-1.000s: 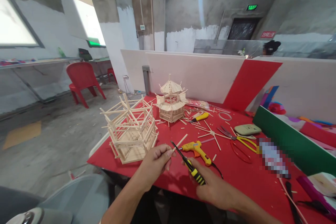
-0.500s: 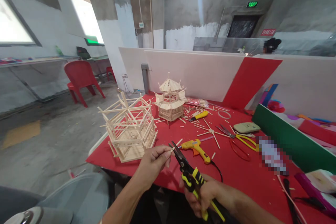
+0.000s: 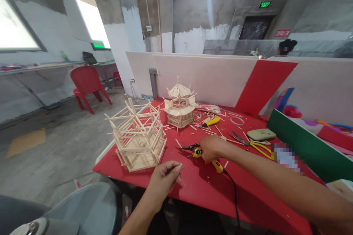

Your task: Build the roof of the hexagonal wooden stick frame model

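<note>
My left hand (image 3: pixel 164 178) hovers over the near edge of the red table (image 3: pixel 248 191), fingers pinched on a short wooden stick (image 3: pixel 179 167). My right hand (image 3: pixel 210 147) reaches forward and is closed round the yellow-and-black cutters (image 3: pixel 191 148), whose blades point left just above the table. Under that hand lies the yellow glue gun (image 3: pixel 217 166), mostly hidden, with its black cord trailing toward me. An open-frame stick model (image 3: pixel 138 137) stands left of both hands. A finished stick pagoda (image 3: pixel 179 106) stands behind it.
Loose sticks litter the table's middle. Yellow-handled scissors (image 3: pixel 256 147), a beige case (image 3: pixel 260 134), a yellow knife (image 3: pixel 210 122) and a tape ring (image 3: pixel 236 120) lie at the right. A green board (image 3: pixel 300 145) edges the right side. A red chair (image 3: pixel 86 80) stands on the floor at the left.
My right hand has swung the cutters away from the stick, forward and down over the glue gun. The stick in my left hand is now shorter, and that hand has dropped slightly.
</note>
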{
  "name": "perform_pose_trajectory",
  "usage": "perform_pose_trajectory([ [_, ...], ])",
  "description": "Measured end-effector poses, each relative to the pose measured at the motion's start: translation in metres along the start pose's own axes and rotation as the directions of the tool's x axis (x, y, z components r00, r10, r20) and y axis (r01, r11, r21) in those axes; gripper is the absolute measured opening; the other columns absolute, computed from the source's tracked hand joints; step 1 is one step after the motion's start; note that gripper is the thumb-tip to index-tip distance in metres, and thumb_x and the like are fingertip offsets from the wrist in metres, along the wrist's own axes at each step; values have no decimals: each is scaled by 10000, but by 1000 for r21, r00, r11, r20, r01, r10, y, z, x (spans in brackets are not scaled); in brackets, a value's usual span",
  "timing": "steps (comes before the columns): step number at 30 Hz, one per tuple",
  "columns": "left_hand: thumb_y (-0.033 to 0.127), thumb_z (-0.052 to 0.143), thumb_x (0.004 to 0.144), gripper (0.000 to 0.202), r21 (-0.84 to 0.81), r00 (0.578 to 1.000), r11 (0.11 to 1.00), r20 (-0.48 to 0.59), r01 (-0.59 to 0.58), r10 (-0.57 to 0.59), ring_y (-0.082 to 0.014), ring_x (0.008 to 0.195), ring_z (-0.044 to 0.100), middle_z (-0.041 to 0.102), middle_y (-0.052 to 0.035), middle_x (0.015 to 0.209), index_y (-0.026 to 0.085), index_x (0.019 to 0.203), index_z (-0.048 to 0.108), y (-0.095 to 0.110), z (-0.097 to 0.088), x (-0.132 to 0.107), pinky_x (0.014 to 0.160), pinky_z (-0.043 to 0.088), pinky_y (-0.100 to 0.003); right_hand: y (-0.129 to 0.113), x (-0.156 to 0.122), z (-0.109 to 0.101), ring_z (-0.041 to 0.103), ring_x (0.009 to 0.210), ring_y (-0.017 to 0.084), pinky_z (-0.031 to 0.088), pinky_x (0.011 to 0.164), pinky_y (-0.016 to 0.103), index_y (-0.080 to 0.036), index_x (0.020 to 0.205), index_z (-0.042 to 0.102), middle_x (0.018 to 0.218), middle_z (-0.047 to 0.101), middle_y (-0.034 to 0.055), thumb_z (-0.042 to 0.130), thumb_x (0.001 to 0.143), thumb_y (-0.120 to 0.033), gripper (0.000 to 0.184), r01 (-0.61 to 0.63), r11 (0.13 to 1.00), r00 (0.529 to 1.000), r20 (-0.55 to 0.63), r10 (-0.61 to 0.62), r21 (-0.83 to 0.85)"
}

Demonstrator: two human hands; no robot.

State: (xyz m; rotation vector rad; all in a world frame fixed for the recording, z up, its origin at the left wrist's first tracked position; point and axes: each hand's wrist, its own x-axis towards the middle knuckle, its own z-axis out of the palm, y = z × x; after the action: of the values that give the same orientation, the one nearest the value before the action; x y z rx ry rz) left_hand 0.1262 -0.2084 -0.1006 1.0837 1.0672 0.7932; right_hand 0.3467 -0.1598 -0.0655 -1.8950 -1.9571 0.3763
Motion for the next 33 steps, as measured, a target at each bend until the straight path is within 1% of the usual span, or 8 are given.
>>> perform_pose_trajectory([
  [4,594,782,648,526,-32,999,999,-44,29,-30,-25,383,310,580,20,552,118,851,688,-2,-8,-4,396,166,-174,-11,12,5,699,818,294,464,831,403,-158,614,620,639,677,27,728,477,-16,225,61,985,984,175,-33,-160],
  [8,546,835,606,560,-94,997,996,-77,8,-15,-41,453,396,600,12,633,126,965,739,-1,-19,-7,434,255,-172,4,-2,-15,679,964,340,462,830,405,-154,912,705,942,732,135,724,671,-234,255,44,973,983,183,-2,-227],
  [12,515,822,647,495,-64,995,997,-95,-48,42,-64,482,428,560,26,576,132,957,768,-2,-21,-3,462,315,-187,60,-63,-24,673,1019,377,474,778,419,-162,1189,630,1102,708,194,536,848,-396,424,-170,941,974,94,205,-293],
  [15,489,822,649,417,-36,998,998,-45,-52,50,-77,472,440,570,19,548,128,850,768,-1,-11,6,480,355,-204,112,-122,-9,688,993,389,492,724,426,-239,1259,600,1157,710,151,517,830,-533,527,-477,832,862,35,506,-283],
  [21,372,772,728,242,90,969,966,66,-242,237,-157,668,569,676,-48,727,152,829,763,11,9,15,618,448,-241,155,-176,24,653,1083,402,502,848,491,-171,1316,589,1197,679,194,527,787,-658,721,-559,775,820,-55,570,-297],
  [26,255,625,871,201,338,854,786,158,-518,495,-179,726,617,668,-72,806,223,958,803,25,-2,-5,668,453,-257,120,-148,6,587,1166,411,445,973,558,-203,1216,672,1229,655,178,580,776,-662,642,-405,872,913,-175,369,-276],
  [29,230,617,886,190,461,819,688,191,-561,541,-176,700,628,688,-80,792,229,911,805,32,-8,-19,640,449,-253,61,-125,-5,666,1048,286,534,909,415,-242,1275,630,1168,702,105,573,851,-581,546,-190,971,970,-121,209,148],
  [33,202,618,898,173,589,745,518,237,-620,623,-178,714,640,712,-79,753,225,833,778,44,-11,-36,667,466,-255,-28,-109,0,705,802,202,578,722,299,-262,1197,678,957,758,45,686,841,-460,407,265,845,960,-211,-185,464],
])
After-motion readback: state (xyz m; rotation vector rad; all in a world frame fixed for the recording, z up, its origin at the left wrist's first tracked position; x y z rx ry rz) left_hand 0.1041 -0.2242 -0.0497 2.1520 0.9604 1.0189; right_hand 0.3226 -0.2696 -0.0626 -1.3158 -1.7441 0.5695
